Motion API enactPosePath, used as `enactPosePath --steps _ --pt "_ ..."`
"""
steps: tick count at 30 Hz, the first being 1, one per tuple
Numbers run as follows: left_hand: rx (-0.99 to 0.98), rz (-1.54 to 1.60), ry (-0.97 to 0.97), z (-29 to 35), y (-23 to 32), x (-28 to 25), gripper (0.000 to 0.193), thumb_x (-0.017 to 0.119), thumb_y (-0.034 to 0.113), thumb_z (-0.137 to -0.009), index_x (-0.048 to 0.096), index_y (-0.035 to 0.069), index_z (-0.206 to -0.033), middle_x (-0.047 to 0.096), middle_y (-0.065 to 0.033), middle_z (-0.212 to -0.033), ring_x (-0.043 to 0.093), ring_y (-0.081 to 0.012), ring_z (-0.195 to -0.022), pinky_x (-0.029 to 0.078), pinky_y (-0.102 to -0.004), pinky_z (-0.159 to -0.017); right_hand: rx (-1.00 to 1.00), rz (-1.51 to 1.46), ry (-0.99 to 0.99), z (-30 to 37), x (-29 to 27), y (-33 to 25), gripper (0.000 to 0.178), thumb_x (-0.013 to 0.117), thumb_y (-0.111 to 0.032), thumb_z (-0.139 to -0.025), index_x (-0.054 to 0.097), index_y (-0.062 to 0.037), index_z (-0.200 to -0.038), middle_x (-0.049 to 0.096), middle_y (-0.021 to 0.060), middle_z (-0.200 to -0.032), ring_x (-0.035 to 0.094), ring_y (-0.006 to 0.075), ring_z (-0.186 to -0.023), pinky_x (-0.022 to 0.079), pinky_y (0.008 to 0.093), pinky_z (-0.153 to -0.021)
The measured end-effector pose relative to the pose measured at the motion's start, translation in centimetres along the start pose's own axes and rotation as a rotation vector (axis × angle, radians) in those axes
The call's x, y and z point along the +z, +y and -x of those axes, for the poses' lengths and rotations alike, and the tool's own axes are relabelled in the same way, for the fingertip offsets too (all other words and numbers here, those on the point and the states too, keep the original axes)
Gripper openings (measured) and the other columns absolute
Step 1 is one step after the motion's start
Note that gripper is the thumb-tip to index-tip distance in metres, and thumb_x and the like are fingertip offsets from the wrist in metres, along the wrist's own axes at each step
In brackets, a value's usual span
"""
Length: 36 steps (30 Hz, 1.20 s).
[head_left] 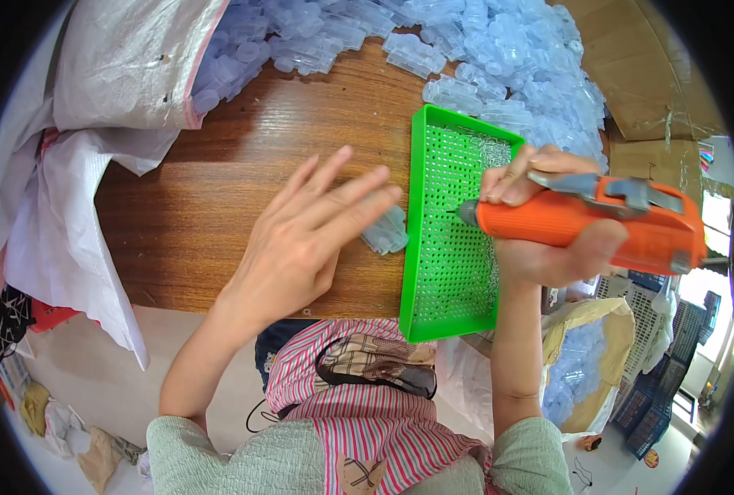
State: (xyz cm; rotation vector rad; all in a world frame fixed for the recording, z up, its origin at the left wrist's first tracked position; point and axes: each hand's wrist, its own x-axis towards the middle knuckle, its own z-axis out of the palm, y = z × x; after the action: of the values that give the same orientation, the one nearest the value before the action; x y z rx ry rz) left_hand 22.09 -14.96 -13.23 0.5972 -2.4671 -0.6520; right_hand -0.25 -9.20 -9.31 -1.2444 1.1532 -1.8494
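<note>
My right hand [535, 262] is wrapped around an orange electric screwdriver [585, 224] with a grey lever along its upper side. The tool lies nearly level, its bit pointing left over a green tray [416, 223] with a perforated bed. Small silvery screws [492, 152] lie heaped in the tray's far right corner and along its right side. Left of the tray, my left hand [297, 239] is held over the wooden table with its fingers stretched and apart. Beside its fingertips rests a translucent plastic part [386, 232], partly hidden by the fingers; I cannot tell whether they touch it.
A big pile of translucent plastic parts [499, 49] covers the far side of the brown wooden table [185, 223]. A white woven sack [136, 62] slumps at the left. Cardboard [639, 74] stands at the far right. Below it, an open bag [577, 371] holds more clear parts.
</note>
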Motion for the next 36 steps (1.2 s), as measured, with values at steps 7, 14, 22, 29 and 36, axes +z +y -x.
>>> enactPosePath --steps 7,14,22,29,36 --pt "-0.905 0.519 -0.025 0.2 3.1 0.2 0.025 0.064 0.022 -0.095 0.059 -0.002 -0.090 0.064 -0.0091 -0.070 0.062 -0.0132 -0.056 0.049 -0.0276 -0.050 0.055 0.106 -0.024 0.2 0.0 1.4 0.081 0.042 -0.078 -0.084 0.054 0.0014 -0.098 0.050 0.0093 -0.066 0.049 0.0189 -0.063 0.047 0.0323 -0.057" --pt "-1.014 0.876 -0.106 -0.1 2.9 2.0 0.030 0.059 0.027 -0.098 0.059 0.000 -0.087 0.062 -0.0039 -0.067 0.059 -0.0075 -0.052 0.048 -0.0214 -0.046 0.044 0.081 -0.080 0.5 -0.1 1.8 0.079 0.042 -0.077 -0.085 0.054 0.0001 -0.100 0.053 0.0094 -0.069 0.051 0.0191 -0.066 0.048 0.0330 -0.060" --pt "-0.951 0.954 -0.137 -1.3 1.9 1.9 0.026 0.058 0.018 -0.097 0.052 -0.003 -0.082 0.058 -0.0054 -0.064 0.062 -0.0122 -0.053 0.052 -0.0266 -0.047 -0.177 -0.182 -0.373 -1.1 0.4 -0.7 0.092 0.041 -0.082 -0.083 0.054 0.0024 -0.116 0.056 0.0119 -0.083 0.054 0.0207 -0.076 0.050 0.0341 -0.066" --pt "-0.915 0.976 -0.132 -1.1 2.0 2.0 0.026 0.057 0.018 -0.097 0.050 -0.003 -0.082 0.058 -0.0052 -0.066 0.064 -0.0124 -0.055 0.053 -0.0280 -0.048 -0.088 -0.086 -0.339 -0.3 1.8 -1.0 0.088 0.043 -0.080 -0.082 0.054 0.0017 -0.113 0.057 0.0114 -0.082 0.055 0.0209 -0.076 0.050 0.0350 -0.068" --pt "-0.939 0.997 -0.130 -1.1 2.0 2.1 0.025 0.058 0.016 -0.097 0.050 -0.003 -0.084 0.058 -0.0056 -0.066 0.064 -0.0128 -0.055 0.053 -0.0273 -0.048 0.036 0.006 -0.332 -0.1 2.0 -0.6 0.081 0.048 -0.077 -0.083 0.054 0.0003 -0.108 0.057 0.0107 -0.081 0.055 0.0207 -0.075 0.050 0.0355 -0.068"
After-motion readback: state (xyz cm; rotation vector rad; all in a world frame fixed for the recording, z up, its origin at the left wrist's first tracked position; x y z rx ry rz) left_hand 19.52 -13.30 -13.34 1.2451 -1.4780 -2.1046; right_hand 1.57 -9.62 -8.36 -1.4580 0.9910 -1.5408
